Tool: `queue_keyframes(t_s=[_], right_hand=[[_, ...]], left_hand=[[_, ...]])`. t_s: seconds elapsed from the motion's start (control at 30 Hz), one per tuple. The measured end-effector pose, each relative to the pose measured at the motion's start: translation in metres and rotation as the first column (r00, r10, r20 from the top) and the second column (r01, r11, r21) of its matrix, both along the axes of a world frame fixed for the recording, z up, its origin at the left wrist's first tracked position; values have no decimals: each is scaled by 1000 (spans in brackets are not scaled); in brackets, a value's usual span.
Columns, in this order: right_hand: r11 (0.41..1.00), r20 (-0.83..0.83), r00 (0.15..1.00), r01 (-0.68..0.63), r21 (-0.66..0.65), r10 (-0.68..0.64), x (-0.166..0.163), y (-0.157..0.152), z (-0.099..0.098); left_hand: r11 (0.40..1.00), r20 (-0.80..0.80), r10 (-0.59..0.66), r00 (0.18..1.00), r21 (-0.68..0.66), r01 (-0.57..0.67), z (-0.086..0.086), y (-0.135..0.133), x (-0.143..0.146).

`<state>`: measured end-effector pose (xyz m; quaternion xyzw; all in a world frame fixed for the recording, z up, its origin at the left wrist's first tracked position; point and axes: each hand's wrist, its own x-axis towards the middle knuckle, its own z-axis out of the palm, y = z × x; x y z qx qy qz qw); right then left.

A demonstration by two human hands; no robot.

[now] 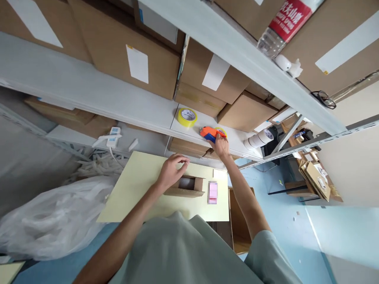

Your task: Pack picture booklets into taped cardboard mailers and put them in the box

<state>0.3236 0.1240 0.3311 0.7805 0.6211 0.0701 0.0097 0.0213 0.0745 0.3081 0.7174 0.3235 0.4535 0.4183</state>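
Observation:
My left hand (172, 170) rests with curled fingers on the far flap of a small open cardboard box (186, 186) that sits on a pale yellow table (139, 185). My right hand (220, 145) reaches up to the white shelf (89, 96) and grips an orange and blue tape dispenser (209, 133) lying there. A roll of yellow tape (187, 116) stands on the shelf just left of the dispenser. A pink slip (212, 192) lies on the table to the right of the box.
Large brown cartons (133, 47) fill the shelves above. White tape rolls (260, 138) lie at the shelf's right end. A clear plastic bag (53, 217) sits on the floor at left. A water bottle (284, 23) and glasses (324, 98) rest on the upper shelf.

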Motion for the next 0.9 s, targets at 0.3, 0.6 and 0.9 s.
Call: queue_keyframes(t_s=[0.3,0.6,0.9], right_hand=[[905,-44,910,-404,133,412,-59,-127,-22],[847,-91,842,-530,37,531,-81,-170,-33],[807,-217,804,-583,-95,554,-81,-180,-22]], left_hand=[[982,19,144,989,-124,-140,-26,-33,-43],[996,5,31,999,-81,-31,-26,-49,-42],[957,19,-22,1000,-288,26,-45,-51,-46]])
